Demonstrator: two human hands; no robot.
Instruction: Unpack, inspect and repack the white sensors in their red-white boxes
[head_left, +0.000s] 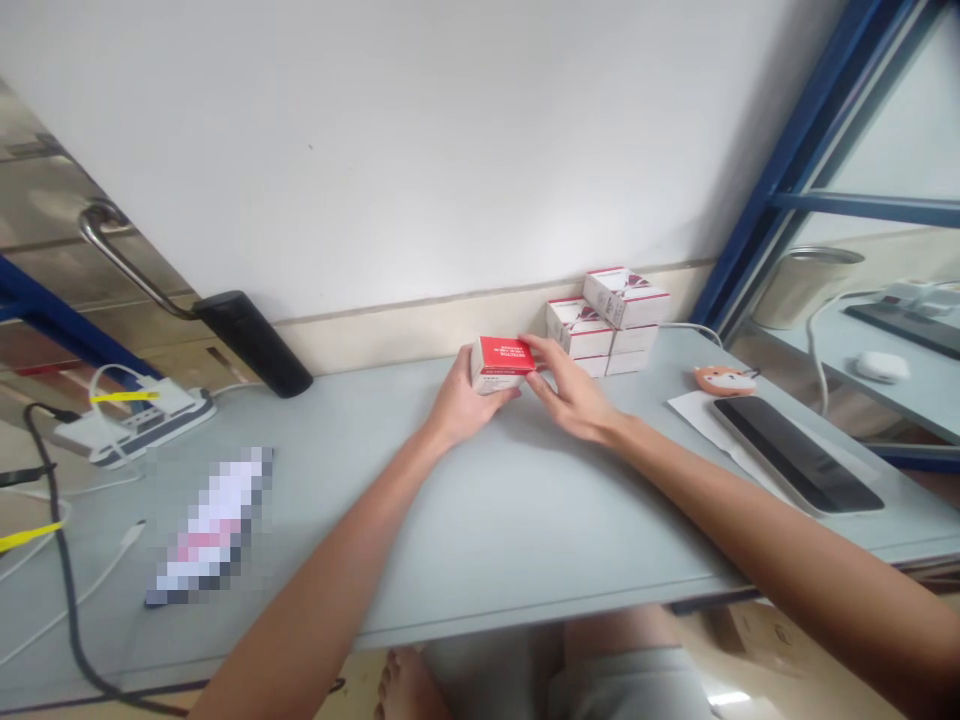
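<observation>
A small box (504,355) with a red top and white sides is held just over the grey table, between both hands. My left hand (463,405) wraps round its left side, the thumb lying along the lower front edge. At the box's right end, my right hand (571,392) grips with fingers on the far corner and the thumb near the front corner. Its lid looks closed. Behind my right hand, several white boxes with red edges (611,325) are stacked against the wall. What is under the held box is hidden.
On the right lie a dark-screened phone (799,455), a white sheet (705,420) and an orange-and-white item (725,380). A power strip (150,425) with cables, a black cylinder (253,343) and a blurred-out packet (214,525) are on the left. The table's front edge (555,622) runs near my legs.
</observation>
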